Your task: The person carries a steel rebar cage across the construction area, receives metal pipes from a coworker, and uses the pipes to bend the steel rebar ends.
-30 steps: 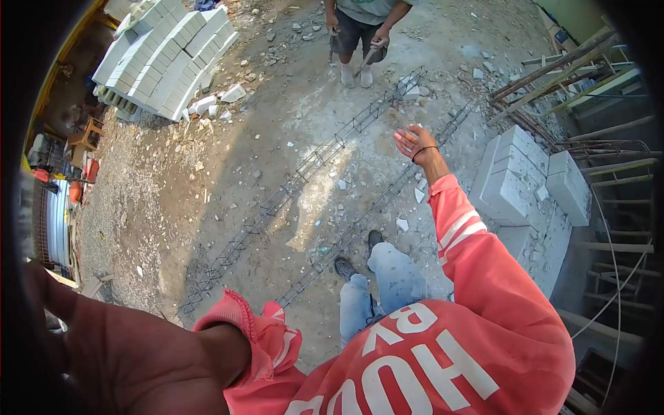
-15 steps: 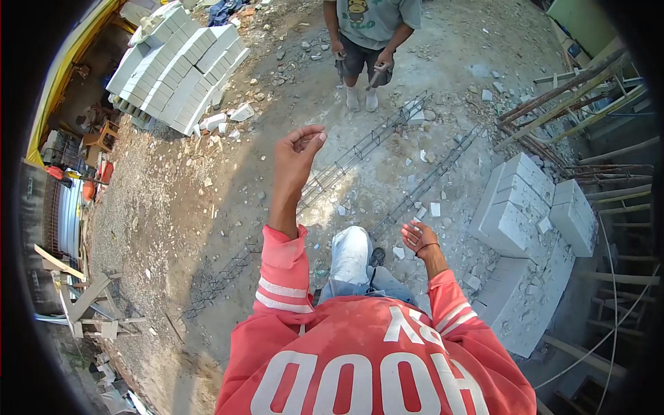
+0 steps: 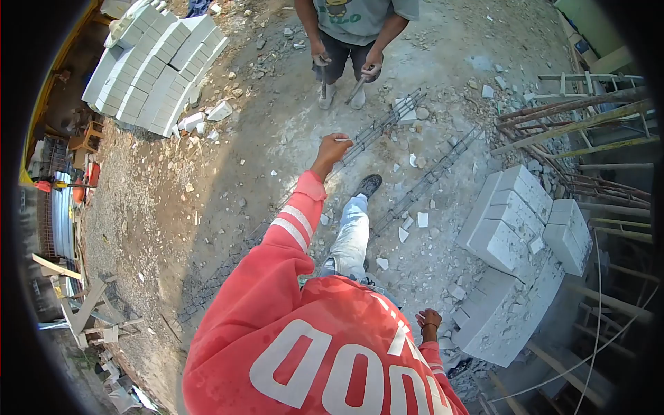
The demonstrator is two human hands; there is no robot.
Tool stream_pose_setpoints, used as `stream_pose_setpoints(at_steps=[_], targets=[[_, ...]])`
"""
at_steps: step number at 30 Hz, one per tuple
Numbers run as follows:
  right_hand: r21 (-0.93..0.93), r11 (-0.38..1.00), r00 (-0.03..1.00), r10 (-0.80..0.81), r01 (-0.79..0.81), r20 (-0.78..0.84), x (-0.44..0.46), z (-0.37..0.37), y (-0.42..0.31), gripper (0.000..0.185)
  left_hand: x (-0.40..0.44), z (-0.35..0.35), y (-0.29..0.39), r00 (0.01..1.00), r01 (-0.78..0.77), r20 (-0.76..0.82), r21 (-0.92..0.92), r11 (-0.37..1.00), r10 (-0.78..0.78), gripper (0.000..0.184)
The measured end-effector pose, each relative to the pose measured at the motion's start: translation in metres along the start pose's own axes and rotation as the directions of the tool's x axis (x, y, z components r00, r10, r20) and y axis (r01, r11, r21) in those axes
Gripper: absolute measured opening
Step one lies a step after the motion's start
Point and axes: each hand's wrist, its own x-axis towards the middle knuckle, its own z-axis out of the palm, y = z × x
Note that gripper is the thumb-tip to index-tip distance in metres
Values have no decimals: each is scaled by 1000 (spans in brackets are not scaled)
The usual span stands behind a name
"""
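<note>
My left hand [image 3: 335, 148] is stretched out ahead over the ground, its fingers curled together with nothing visible in them. It appears over one long steel rebar cage [image 3: 377, 131] lying on the floor. Low at my right side is my right hand [image 3: 429, 318], a dark band at its wrist, fingers curled and nothing seen in them. A second rebar cage [image 3: 429, 181] lies to the right of the first. My shoe [image 3: 369, 185] is on the ground between the two cages.
A person [image 3: 353, 41] stands ahead, holding a tool in each hand. White blocks are stacked at the upper left [image 3: 155, 69] and at the right [image 3: 512, 214]. Wooden poles [image 3: 574, 124] lean at the right; broken block pieces [image 3: 220, 111] litter the ground.
My left hand has moved forward and right; my right hand has dropped back toward my side. One leg has stepped forward. The other person appears nearer.
</note>
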Motion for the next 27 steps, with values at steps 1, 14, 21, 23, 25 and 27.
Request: stream_pose_setpoints(at_steps=[1, 14, 21, 23, 25, 27], targets=[[36, 999, 999, 36, -35, -39, -5, 2, -10, 21, 35, 3, 2, 1000, 9, -30, 22, 1000, -8, 44], [-68, 996, 998, -50, 52, 24, -71, 66, -160, 32, 279, 16, 22, 764, 240, -628, 491, 838, 149, 78], [-152, 986, 995, -59, 71, 84, -58, 78, -202, 33, 304, -17, -43, 814, 260, -572, 512, 818, 100, 78], [-153, 986, 996, -54, 65, 74, -55, 78, -214, 32, 303, -24, -51, 836, 97, -487, 585, 806, 253, 75], [-151, 987, 997, -46, 56, 68, -44, 76, -222, 30, 311, -29, -56, 838, 17, -444, 602, 799, 317, 70], [-200, 977, 994, -64, 80, 84, -36, 87, -238, 31, 315, -31, -61, 836, -62, -400, 612, 789, 376, 66]])
